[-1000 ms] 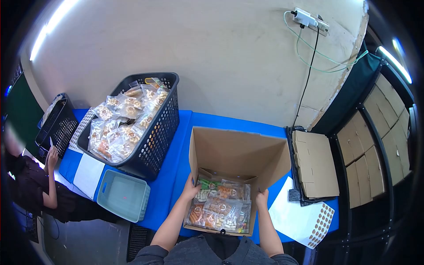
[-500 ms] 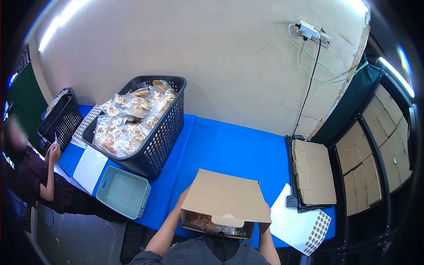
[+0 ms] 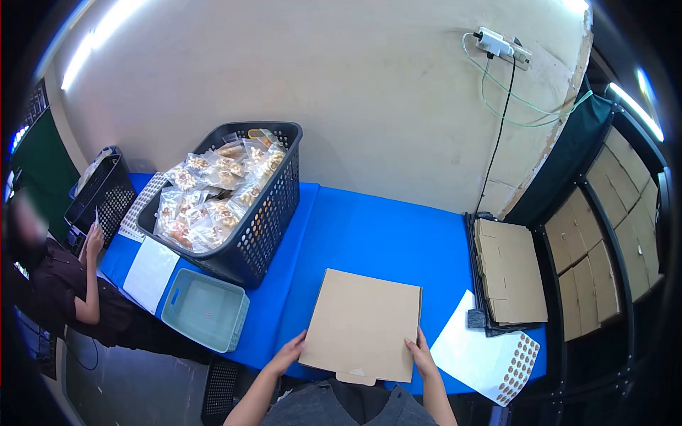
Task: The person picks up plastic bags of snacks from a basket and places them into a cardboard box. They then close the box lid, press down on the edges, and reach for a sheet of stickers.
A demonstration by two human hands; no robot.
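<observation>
A brown cardboard box [image 3: 364, 323] lies on the blue-covered table in front of me, its lid down over the top. The lid's small front tab [image 3: 355, 378] sticks out toward my body. My left hand [image 3: 288, 353] holds the box's left side near the front corner, fingers against the wall. On the opposite side my right hand [image 3: 423, 355] grips the right edge, its thumb on the lid and its fingers along the side wall. The contents are hidden under the lid.
A dark basket [image 3: 266, 213] heaped with clear snack packets [image 3: 213, 192] stands left, behind a green tray [image 3: 206, 312]. Right are flattened cartons [image 3: 511, 273] and a sheet of round stickers [image 3: 490, 355]. Another person [image 3: 71, 291] stands far left. Boxes fill a rack [image 3: 597, 248].
The lid has come down from partly raised, covering the packets that showed at the front opening. Both hands have come nearer my body, along the box's sides.
</observation>
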